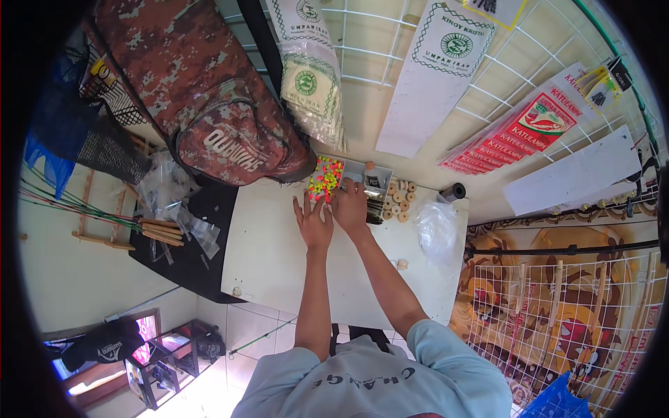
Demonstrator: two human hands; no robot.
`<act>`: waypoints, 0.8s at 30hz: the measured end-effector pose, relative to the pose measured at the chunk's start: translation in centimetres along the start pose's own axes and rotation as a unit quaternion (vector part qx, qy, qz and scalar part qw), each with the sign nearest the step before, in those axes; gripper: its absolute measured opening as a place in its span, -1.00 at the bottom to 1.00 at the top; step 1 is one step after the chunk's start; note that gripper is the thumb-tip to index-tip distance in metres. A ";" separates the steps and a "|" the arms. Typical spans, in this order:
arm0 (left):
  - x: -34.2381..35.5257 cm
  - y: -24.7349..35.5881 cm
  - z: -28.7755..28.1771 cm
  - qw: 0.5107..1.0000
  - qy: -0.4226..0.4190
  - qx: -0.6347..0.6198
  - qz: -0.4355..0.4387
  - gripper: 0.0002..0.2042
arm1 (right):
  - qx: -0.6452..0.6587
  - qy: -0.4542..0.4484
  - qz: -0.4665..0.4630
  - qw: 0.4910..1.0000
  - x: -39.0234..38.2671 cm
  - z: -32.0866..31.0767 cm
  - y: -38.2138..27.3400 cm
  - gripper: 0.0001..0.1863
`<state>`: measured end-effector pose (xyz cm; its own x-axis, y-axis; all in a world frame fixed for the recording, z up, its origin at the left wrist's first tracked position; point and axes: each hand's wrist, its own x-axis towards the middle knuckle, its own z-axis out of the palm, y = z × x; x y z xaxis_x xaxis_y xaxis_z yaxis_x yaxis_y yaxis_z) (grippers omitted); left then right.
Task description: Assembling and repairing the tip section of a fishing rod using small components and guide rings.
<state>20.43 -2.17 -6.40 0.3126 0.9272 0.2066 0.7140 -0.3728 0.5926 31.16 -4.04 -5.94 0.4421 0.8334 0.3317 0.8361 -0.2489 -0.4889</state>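
Small yellow and pink-red pieces, perhaps fishing floats or beads (326, 173), fill the left compartment of a grey divided tray (378, 171) at the far edge of the white table. My left hand (316, 226) is at the near edge of these pieces, its fingers apart and nothing visible in them. Beside it, my right hand (350, 207) reaches over the tray's middle, with its fingers bent and closed; what they hold, if anything, is hidden. A small dark packet (373, 181) lies in the right compartment. Dark flat packets (375, 210) stand just right of my right hand.
Several wooden spools (398, 202) lie right of the tray. Near them are a clear plastic bag (437, 231) and a black roll (453, 193). A camouflage bag (240, 125) stands at the back left. Packets (310, 83) hang on the white wire grid (376, 52) behind the table (268, 265).
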 end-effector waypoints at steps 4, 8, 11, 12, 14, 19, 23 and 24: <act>-0.1 0.0 -0.1 1.000 -0.006 -0.005 -0.006 -0.73 | -0.007 0.019 0.005 1.000 -0.3 0.4 -0.2 -0.83; -0.1 -0.3 0.0 1.000 -0.014 -0.001 -0.015 -0.73 | -0.026 0.017 0.022 0.999 0.0 0.9 -0.4 -0.85; -0.1 -0.5 0.2 1.000 -0.013 -0.007 -0.009 -0.73 | -0.045 0.002 0.039 0.998 0.3 1.0 -0.8 -0.87; -0.1 -0.6 0.2 1.000 -0.013 -0.006 -0.012 -0.73 | -0.050 -0.007 0.046 0.998 0.4 1.0 -0.9 -0.88; -0.1 -0.5 0.0 1.000 -0.014 -0.004 -0.015 -0.73 | -0.056 -0.020 0.047 0.997 0.6 1.1 -1.0 -0.88; -0.2 -0.3 0.0 0.999 -0.004 -0.035 -0.015 -0.75 | -0.055 -0.082 0.071 0.993 1.2 1.4 -0.9 -0.82; -0.4 -0.6 0.0 0.999 0.001 -0.040 -0.014 -0.73 | -0.052 -0.061 0.090 0.993 1.2 1.9 -0.9 -0.82; -0.4 -0.7 0.1 0.999 0.006 -0.042 -0.012 -0.72 | -0.036 -0.048 0.091 0.994 1.2 1.9 -1.0 -0.83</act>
<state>19.88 -2.26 -6.98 0.2884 0.9364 0.1998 0.6660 -0.3461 0.6608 30.26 -1.89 -6.55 0.5585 0.8135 0.1622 0.7671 -0.4321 -0.4742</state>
